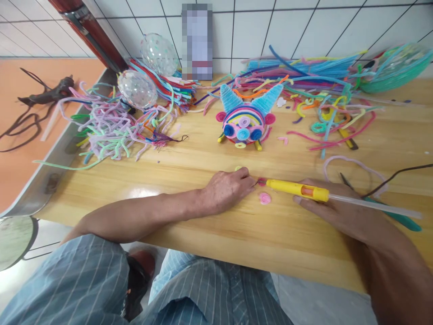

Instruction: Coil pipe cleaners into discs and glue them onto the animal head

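My right hand grips a yellow hot glue gun, with a long clear glue stick coming out of its back end. The gun's nozzle points left and meets a small red pipe-cleaner coil low over the table. My left hand is closed, its fingertips right beside that coil; what they pinch is hidden. A pink coil lies just below the nozzle. Partly behind my left fingers is a pale yellow coil. Farther back stands a pipe-cleaner animal head with blue horns and coiled features.
Loose pipe cleaners heap at the left, near two clear dotted balls. Bundled pipe cleaners lie along the tiled wall. Teal-handled scissors rest by my right hand. A black glue gun lies on the orange surface.
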Tool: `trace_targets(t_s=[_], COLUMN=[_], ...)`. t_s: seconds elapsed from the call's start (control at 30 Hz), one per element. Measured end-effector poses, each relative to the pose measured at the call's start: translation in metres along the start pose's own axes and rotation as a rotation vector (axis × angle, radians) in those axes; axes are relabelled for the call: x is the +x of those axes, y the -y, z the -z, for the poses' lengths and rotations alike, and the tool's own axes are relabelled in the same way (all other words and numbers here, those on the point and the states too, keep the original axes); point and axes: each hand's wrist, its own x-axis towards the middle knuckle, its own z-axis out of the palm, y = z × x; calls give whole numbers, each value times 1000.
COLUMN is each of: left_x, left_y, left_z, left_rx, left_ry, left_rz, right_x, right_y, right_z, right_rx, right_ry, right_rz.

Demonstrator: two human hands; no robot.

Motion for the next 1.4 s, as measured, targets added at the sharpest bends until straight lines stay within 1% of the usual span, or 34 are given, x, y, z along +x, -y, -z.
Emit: trace_targets(t_s=[0.1, 0.33, 0.53, 0.73, 0.9, 1.1, 1.23, 1.4], left_x=[0, -1, 3, 6, 5, 2, 1, 3], left_y=[-1, -4, -6, -11, -10, -8, -7, -9], left_z=[2, 12, 11, 17, 19, 19, 22, 27], left_rx=[-13, -61, 25, 53, -29, -146, -145, -84], left_ry=[13, 87, 129, 206, 205, 152, 155, 207], left_rz=[-1, 32, 85, 133, 138, 110, 109, 119], right_x=[0, 1, 0, 0, 1, 1, 0, -2], right_y=[-1, 4, 2, -3, 0, 0, -2, -5], right_z=[0, 2, 1, -1, -1, -2, -3, -6], right_rx=[6, 10, 17, 7, -1, -25, -58, -124], right_ry=[-9, -4, 9, -9, -36, -67, -85, -84], right_rz=[17, 15, 14, 56, 77, 132, 162, 113])
